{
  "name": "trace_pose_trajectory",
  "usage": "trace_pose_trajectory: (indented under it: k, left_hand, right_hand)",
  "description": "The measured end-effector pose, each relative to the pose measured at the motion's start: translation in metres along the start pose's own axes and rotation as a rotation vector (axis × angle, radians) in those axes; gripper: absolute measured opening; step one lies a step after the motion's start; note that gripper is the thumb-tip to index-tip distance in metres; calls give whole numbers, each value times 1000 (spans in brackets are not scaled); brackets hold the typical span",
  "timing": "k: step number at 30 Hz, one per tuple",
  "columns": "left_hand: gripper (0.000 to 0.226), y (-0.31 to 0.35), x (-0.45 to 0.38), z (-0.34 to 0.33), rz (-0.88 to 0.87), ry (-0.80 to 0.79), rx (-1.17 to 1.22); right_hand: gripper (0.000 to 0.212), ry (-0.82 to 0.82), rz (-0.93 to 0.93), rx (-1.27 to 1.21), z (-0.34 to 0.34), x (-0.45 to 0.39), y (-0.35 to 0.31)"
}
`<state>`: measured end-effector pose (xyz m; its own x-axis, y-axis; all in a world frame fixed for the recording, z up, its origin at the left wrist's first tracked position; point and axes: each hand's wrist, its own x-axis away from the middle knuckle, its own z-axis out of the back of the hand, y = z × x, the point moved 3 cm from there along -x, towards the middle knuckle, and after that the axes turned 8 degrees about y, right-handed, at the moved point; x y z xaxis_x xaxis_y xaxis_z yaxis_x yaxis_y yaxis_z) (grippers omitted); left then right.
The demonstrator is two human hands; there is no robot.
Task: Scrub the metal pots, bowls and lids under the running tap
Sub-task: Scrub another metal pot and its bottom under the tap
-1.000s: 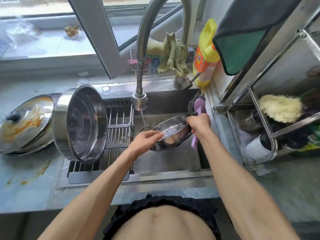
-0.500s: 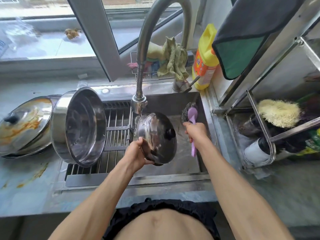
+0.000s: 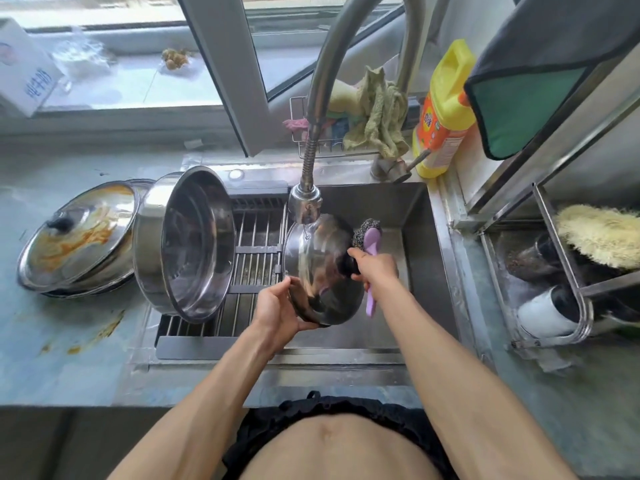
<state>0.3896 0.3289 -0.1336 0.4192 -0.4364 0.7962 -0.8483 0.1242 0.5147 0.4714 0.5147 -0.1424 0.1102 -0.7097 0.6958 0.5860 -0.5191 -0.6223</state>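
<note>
Since half a second ago, my right hand (image 3: pixel 375 266) has come in against the lid (image 3: pixel 320 268), where before it hung apart to the right of it; the lid itself stays tilted on edge under the tap (image 3: pixel 304 206), its domed top turned toward me. Water falls from the tap head onto the lid's upper part. My left hand (image 3: pixel 277 311) grips the lid's lower left rim, fingers curled round the edge behind it and thumb on the front. My right hand is clenched round the purple handle of the scrubber (image 3: pixel 370 258), whose steel-wool head sits just beside the lid's upper right edge; my knuckles touch the lid near its black knob, which they mostly hide.

All this is over the right part of the sink (image 3: pixel 420 244). On the sink's left half lies a slatted drain rack (image 3: pixel 258 271), and a large steel pot (image 3: pixel 188 244) stands on its side at the rack's left edge, mouth facing right. Left of it, on the worktop (image 3: pixel 52 341) beside the sink, a second lid (image 3: pixel 78 233) smeared with orange sauce rests tilted on stacked steelware. Orange smears mark the worktop near its front edge. A yellow detergent bottle (image 3: pixel 445 112) stands at the sink's back right corner, and rags (image 3: pixel 375 116) hang in a wire basket behind the tap.
</note>
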Motion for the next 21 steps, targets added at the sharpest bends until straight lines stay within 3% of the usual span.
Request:
trace_pose_trajectory:
  k: [5,9,16,21]
  left_hand:
    - [32,21,-2,10,-86,78,-436]
    - [28,42,-8,13,-190,119,-630]
    - [15,80,-5,-8,-405,169,-566]
    - [20,81,-12,-7,-326,198,-408]
  right_hand:
    - [44,38,68,-1,6,-5,2]
    - [41,59,148,27,13,-4,-3]
    - [25,-59,302,29,15,9,-11]
    - [31,-113,361,29,10,16,-13]
